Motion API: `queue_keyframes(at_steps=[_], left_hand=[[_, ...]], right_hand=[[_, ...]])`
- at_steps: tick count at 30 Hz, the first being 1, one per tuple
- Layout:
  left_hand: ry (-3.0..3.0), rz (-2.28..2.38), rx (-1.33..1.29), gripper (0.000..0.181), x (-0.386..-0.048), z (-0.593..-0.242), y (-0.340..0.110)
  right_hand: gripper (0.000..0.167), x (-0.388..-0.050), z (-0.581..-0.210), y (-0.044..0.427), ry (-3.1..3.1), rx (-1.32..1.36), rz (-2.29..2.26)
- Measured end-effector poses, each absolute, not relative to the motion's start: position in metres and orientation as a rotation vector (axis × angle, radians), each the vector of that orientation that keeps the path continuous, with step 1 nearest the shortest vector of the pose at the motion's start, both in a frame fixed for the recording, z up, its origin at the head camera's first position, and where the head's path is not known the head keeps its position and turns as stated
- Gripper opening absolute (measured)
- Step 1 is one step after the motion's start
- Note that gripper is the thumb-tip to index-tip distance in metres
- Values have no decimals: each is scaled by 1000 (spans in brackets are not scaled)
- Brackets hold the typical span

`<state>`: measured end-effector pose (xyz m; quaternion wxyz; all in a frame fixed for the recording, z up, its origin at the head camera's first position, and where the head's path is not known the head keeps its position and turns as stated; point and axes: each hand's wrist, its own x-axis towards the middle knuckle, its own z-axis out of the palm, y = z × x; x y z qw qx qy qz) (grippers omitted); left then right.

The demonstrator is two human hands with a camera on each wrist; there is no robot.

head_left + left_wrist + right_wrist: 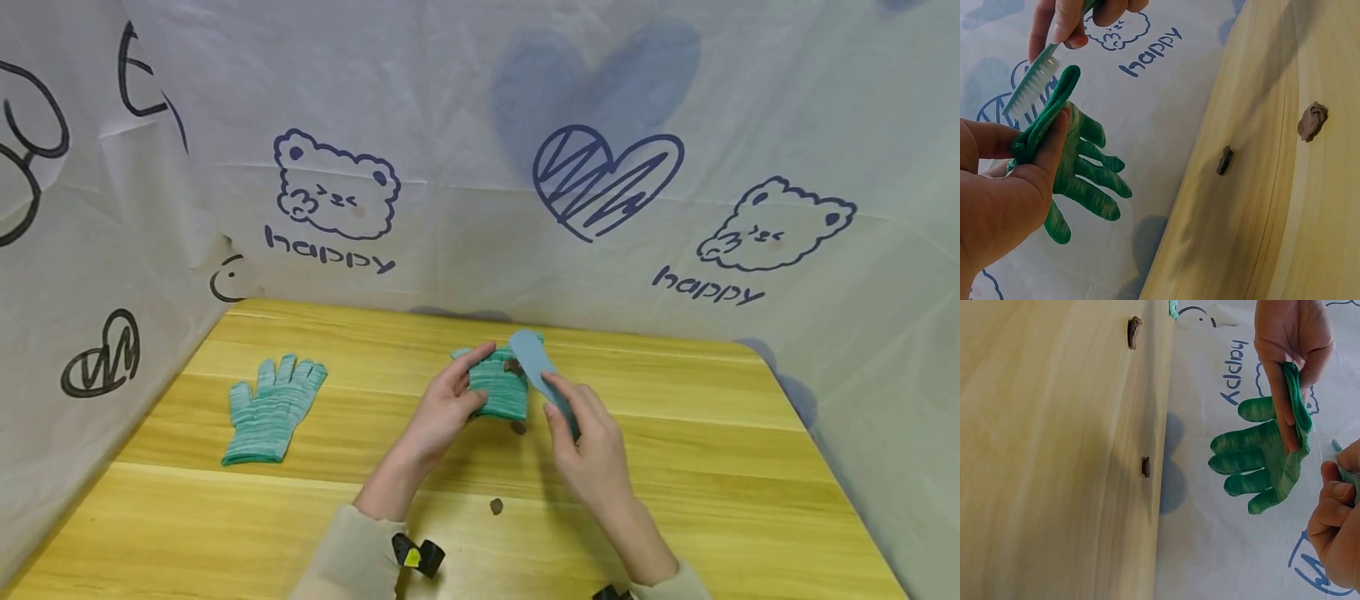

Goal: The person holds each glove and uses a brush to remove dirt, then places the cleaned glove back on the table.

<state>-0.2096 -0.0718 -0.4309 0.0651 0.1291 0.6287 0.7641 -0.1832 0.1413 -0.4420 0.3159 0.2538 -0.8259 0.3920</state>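
While L hand (444, 410) pinches green glove (497, 390) by cuff (504, 413), ctr of head frame, R hand (590, 443) grips blue brush (534, 358): overly hard stroke may yank glove loose or flick brown clump (512, 366) onto desk (697, 467).

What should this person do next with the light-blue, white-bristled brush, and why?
Probably stroke the light-blue, white-bristled brush lightly over the small brown patch on the green mottled knit glove. The right grip holds the brush beside that patch, bristles facing the glove, while the left grip pinches the glove near its cuff, which should keep it steady.
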Motion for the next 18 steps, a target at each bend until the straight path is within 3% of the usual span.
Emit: queue_keyframes(at_steps=[18], left_hand=[[1897, 2322, 402, 69, -209, -431, -72]], right_hand=[[44, -181, -446, 136, -2198, 813, 1007]])
